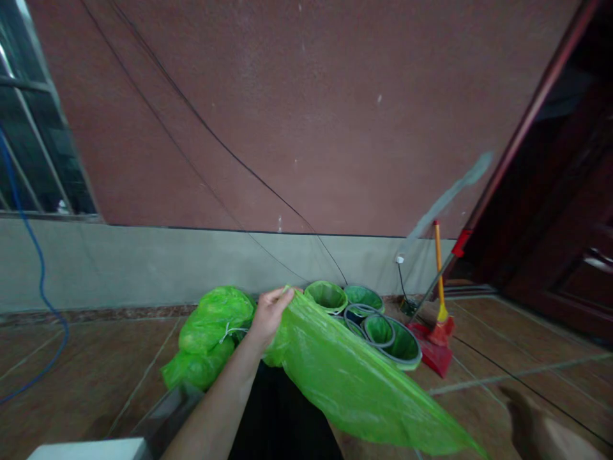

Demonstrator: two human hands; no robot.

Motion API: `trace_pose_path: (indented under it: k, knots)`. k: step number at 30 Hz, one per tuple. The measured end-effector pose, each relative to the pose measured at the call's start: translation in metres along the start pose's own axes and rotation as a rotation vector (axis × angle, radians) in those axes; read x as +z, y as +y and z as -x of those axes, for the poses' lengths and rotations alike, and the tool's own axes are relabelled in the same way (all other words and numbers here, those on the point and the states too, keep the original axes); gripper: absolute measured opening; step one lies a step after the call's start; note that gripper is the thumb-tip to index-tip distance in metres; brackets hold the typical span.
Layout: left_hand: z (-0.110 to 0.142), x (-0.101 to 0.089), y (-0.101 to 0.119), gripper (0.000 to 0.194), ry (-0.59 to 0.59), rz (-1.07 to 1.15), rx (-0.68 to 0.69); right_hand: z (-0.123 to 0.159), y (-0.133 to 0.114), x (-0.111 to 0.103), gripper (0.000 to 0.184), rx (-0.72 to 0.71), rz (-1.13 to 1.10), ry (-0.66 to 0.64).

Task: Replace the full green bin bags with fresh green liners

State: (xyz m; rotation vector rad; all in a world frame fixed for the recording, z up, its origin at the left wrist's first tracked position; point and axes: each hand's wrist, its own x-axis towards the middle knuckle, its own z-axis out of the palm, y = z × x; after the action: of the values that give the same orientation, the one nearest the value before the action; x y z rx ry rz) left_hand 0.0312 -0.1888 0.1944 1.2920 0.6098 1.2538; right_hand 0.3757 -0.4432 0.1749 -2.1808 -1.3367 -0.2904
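My left hand (pixel 272 311) is closed on the top edge of a green plastic bag (pixel 354 377). The thin bag trails down to the lower right in a long, mostly flat sheet. At the lower right edge, my right hand (pixel 536 418) is smeared by motion, so its fingers cannot be made out. A gap shows between it and the bag's far tip. Behind the bag stand several bins lined in green, among them one bin (pixel 325 295) by the wall and a larger bin (pixel 407 358). Loose grey rings (pixel 378 313) lie across their tops.
Full green bags (pixel 211 332), tied with a white string, rest left of my arm. A red dustpan (pixel 433 358) and a yellow-handled broom (pixel 439 281) lean by the doorway. A blue hose (pixel 42 275) hangs at left. A black cable (pixel 517 367) crosses the tiles.
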Motion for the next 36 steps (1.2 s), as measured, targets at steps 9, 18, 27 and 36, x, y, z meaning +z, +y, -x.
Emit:
trace_pose_path:
  k: [9, 18, 27, 36]
  knots:
    - [0.032, 0.074, -0.001, 0.024, -0.423, -0.513, 0.357, -0.032, -0.195, 0.026, 0.030, -0.285, -0.599, -0.106]
    - [0.026, 0.070, -0.022, 0.035, -0.628, -0.702, 0.319, -0.045, -0.152, 0.031, 0.025, -0.097, -0.779, 0.122]
    - [0.018, 0.041, -0.048, 0.027, -0.868, -1.086, 0.295, -0.065, -0.105, -0.019, 0.024, 0.062, -0.750, 0.530]
    - [0.003, -0.002, -0.056, 0.025, -0.879, -1.495, 0.148, -0.074, -0.055, -0.042, 0.022, 0.145, -0.753, 0.871]
